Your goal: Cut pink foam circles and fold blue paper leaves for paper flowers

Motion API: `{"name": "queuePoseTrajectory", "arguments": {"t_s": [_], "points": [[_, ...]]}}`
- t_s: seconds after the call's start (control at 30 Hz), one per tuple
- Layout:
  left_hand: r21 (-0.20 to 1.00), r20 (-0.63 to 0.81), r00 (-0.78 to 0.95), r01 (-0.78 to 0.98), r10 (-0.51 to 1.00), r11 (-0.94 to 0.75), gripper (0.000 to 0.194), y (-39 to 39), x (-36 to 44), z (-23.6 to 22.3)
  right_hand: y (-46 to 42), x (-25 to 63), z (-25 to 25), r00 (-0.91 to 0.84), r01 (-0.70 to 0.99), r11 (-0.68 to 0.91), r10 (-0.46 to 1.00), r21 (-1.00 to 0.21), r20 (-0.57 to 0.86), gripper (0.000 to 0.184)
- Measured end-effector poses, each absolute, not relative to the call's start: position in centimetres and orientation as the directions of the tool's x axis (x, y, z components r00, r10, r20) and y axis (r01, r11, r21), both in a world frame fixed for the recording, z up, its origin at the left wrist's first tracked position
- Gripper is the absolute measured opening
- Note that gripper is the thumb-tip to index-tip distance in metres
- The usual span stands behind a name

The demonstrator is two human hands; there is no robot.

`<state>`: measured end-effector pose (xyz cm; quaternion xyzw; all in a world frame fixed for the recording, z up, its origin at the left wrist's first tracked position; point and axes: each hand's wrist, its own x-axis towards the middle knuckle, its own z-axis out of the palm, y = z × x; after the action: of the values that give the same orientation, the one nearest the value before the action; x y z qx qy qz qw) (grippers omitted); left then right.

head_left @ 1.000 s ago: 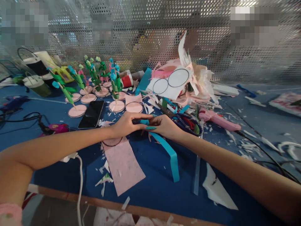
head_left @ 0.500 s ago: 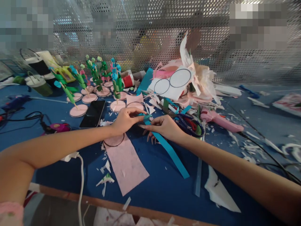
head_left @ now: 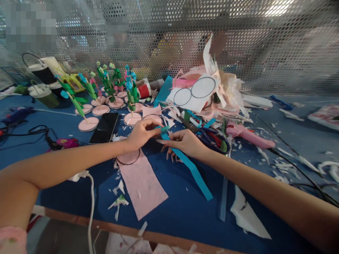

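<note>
A long blue paper strip runs from between my two hands down to the right, bent partway along. My left hand pinches its upper end, where the paper is folded over itself near the fingertips. Close beside it, my right hand grips the strip just below the fold, its fingers curled. Beneath my left wrist lies a pink sheet with a dark circle drawn on it. A black phone rests left of my left hand.
Pink discs bearing paper flowers stand back left. Scissors and a pink glue gun lie right of my hands. A heap of paper scraps is behind, before a perforated metal screen. A white cable hangs over the front edge.
Both hands stay almost in place on the blue strip. The folded upper end has shifted slightly, and the strip's bend shows a little more sharply.
</note>
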<state>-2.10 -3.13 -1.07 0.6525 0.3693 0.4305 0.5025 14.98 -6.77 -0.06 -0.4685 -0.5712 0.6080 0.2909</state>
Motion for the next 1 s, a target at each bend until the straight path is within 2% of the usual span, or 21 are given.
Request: {"name": "queuePoseTrajectory", "arguments": {"t_s": [0.13,0.37,0.67,0.77,1.0], "points": [[0.983,0.17,0.361,0.01,0.917,-0.185,0.039,-3.09,-2.12,-1.05,-6.55,15.11,-0.33,-0.391,0.2,-0.16,0.891,-0.966,-0.229,0.037],[0.983,0.156,0.323,0.038,0.934,-0.177,0.042,-3.12,-2.12,-0.9,-6.64,15.03,-0.1,-0.411,0.221,-0.154,0.88,-0.963,-0.236,0.035],[0.962,0.21,0.306,0.106,0.928,-0.253,0.031,-3.43,-2.15,-0.9,-6.63,15.23,0.17,-0.464,0.292,-0.116,0.851,-0.949,-0.246,0.035],[0.972,0.18,0.289,0.095,0.94,-0.215,0.031,-3.47,-2.13,-0.88,-6.63,15.37,0.14,-0.481,0.332,-0.086,0.841,-0.939,-0.247,0.036],[0.989,0.113,0.313,0.051,0.943,-0.136,0.034,-3.32,-2.07,-0.77,-6.43,15.3,-0.53,-0.471,0.263,-0.08,0.859,-0.961,-0.2,0.038]]}}
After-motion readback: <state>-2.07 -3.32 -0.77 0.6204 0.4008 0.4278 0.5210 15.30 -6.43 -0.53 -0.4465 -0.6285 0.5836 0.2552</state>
